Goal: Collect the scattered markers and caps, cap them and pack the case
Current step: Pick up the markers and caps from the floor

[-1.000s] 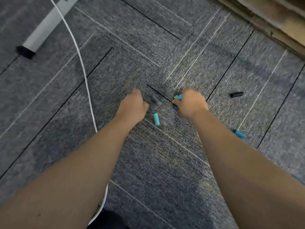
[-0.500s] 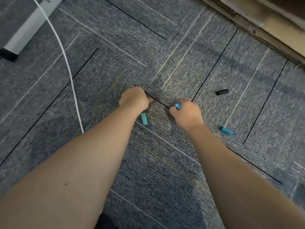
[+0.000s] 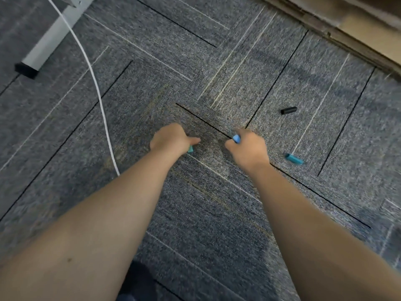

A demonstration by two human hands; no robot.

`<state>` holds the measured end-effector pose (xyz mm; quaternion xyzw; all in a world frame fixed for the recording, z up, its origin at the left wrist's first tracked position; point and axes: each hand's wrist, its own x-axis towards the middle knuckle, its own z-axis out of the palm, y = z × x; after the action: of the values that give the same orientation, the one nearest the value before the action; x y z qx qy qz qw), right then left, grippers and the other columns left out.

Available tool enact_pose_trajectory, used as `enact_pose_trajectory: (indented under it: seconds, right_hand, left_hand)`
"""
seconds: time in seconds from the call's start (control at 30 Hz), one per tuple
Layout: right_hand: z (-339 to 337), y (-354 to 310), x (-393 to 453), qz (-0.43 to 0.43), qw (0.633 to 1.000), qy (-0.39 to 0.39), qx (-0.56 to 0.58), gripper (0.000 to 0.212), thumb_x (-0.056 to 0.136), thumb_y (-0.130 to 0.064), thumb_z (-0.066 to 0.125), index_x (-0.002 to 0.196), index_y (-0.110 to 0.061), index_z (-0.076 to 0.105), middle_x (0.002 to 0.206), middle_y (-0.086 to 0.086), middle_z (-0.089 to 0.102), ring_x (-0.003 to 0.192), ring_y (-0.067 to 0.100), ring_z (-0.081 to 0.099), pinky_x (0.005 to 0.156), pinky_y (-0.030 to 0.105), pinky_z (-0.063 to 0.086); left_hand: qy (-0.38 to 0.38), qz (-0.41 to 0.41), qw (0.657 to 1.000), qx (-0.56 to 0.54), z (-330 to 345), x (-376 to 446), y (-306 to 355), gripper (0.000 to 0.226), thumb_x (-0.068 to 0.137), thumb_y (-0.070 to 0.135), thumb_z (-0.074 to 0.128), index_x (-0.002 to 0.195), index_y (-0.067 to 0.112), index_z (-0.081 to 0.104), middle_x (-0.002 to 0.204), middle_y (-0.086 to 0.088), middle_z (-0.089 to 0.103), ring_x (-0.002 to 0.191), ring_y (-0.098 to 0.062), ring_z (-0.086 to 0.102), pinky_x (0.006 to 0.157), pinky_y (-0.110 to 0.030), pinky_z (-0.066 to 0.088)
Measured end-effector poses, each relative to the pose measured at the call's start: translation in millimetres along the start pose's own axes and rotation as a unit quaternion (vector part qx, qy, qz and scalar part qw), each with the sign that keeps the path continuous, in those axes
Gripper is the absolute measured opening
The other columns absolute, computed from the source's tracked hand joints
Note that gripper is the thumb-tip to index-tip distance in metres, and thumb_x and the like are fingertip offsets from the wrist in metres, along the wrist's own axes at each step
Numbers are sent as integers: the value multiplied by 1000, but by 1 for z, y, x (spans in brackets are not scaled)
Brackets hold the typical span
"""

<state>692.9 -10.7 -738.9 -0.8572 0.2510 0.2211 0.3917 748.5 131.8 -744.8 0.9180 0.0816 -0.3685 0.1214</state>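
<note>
Carpet (image 3: 195, 213) carries it all: left hand (image 3: 171, 140) curls over a teal cap (image 3: 190, 149), right hand (image 3: 248, 148) grips a blue marker (image 3: 236, 139); farther right lie a teal piece (image 3: 294, 159) and black cap (image 3: 288, 110). Blind grabbing may fumble the cap.

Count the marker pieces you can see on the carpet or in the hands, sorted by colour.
Black: 1, the black cap lying loose.
Blue: 1, the blue piece in the right hand.
Teal: 2, the teal cap under the left hand and the teal piece lying loose.
Total: 4.
</note>
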Motion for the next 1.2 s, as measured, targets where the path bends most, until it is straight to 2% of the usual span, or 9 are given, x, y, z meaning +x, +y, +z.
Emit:
enact_pose_trajectory:
  seconds: [0.17,0.3,0.43,0.53,0.63,0.77,0.93,1.1,1.2]
  right_hand:
    - [-21,19,-6,6,1000,27,8,11,92,-8,47,96,-18,43,70,-1,47,51,8,42,43,16,32]
    - [-39,43,-11,35,996,86,19,11,91,-7,49,90,-13,40,68,-2,43,52,9,40,44,19,31]
    - [-64,70,-18,58,989,136,-14,14,92,-12,51,90,-17,38,64,-4,43,53,7,40,42,19,28]
    - [-75,88,-23,83,988,121,-54,7,92,-9,51,92,-12,45,69,-1,48,54,7,41,42,19,30]
    - [-75,96,-24,92,990,93,-57,19,91,-7,53,109,-9,49,74,-3,49,64,12,50,56,22,46]
    - [-73,102,-21,91,991,78,-67,23,90,-9,54,113,-10,50,98,7,60,76,17,54,70,26,50]
    - [-75,106,-12,83,993,66,-48,16,91,-11,53,107,-7,51,83,1,52,69,13,51,69,23,52]
    - [-74,109,-8,89,994,66,16,20,92,-13,52,110,-5,51,92,4,54,78,16,54,76,28,53]
    - [-74,112,-6,92,993,62,35,21,93,-17,51,109,-5,50,86,1,50,65,10,49,60,21,48]
  left_hand:
    - [22,31,999,21,12,-7,9,34,90,36,55,77,5,48,70,-4,48,70,-22,49,59,-30,39]
    - [15,94,994,61,18,-14,37,39,90,28,52,58,9,39,58,-2,41,50,-14,38,44,-25,27]
    - [14,145,988,57,28,-21,73,26,87,26,54,72,7,45,63,-1,43,59,-17,45,49,-27,32]
    - [28,182,981,55,32,-22,98,15,88,22,53,85,10,44,80,-4,48,77,-23,47,62,-31,36]
    - [46,216,973,61,36,-18,122,13,91,20,49,98,9,49,89,-6,53,79,-24,48,64,-32,37]
    - [67,259,958,100,42,-12,154,24,94,29,49,111,13,47,100,-7,60,78,-23,50,63,-32,37]
    - [96,310,938,122,48,-1,189,32,93,31,49,119,13,42,101,-7,61,76,-23,50,61,-32,37]
    - [106,305,930,175,54,5,203,29,96,24,45,121,12,39,69,-1,45,56,-18,40,47,-27,28]
    - [110,311,917,225,54,8,207,29,96,16,43,124,10,38,62,-1,39,51,-16,35,45,-27,24]
